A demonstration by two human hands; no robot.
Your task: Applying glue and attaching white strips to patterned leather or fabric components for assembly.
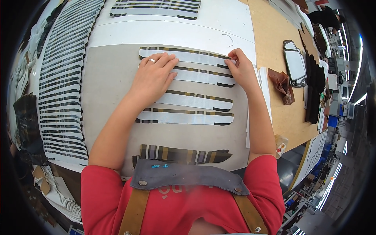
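Note:
Several plaid fabric strips with white backing lie across a grey mat point(105, 78), one below another. My left hand point(153, 76), a ring on one finger, rests flat over the left part of the farthest strip point(196, 56) and covers part of the second strip point(201, 76). At that farthest strip's right end, my right hand point(242, 69) pinches the corner between thumb and forefinger. Nearer to me lie a third strip point(196, 101) and a fourth strip point(180, 116). Close to my apron, some plaid pieces point(184, 154) without visible white backing lie partly hidden.
A long row of overlapping backed strips point(64, 78) runs down the left side. More strips point(156, 8) lie at the far edge. On the wooden tabletop point(270, 39) at right are a brown crumpled piece point(282, 86) and a dark-framed clear case point(294, 62).

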